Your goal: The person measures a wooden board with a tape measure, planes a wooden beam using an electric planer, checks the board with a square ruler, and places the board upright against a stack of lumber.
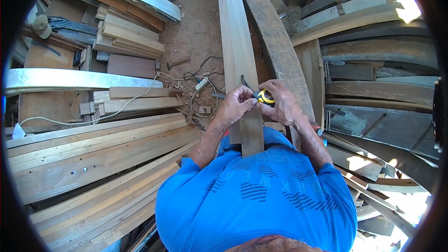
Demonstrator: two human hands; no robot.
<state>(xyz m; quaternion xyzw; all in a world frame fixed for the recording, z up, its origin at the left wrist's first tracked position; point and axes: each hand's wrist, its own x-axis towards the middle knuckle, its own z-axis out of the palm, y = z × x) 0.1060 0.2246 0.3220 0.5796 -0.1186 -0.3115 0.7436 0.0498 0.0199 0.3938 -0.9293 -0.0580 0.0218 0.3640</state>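
Observation:
My right hand (281,103) is wrapped round a yellow and black tape measure (265,97) over a long wooden plank (239,51). My left hand (236,104) pinches at the left end of the tape measure, its thumb and fingertips pressed together there. Whether any blade is pulled out is too small to tell. From beside my left fingers a dark strap (245,81) curves up over the plank. The plank runs away from my body, its near end at my waist.
A thick weathered beam (280,42) lies along the plank's right side. Stacked boards (98,158) fill the left, and more timber (373,88) stands on the right. A power strip (201,84) with cables and a hammer (178,63) lie on the dirt floor.

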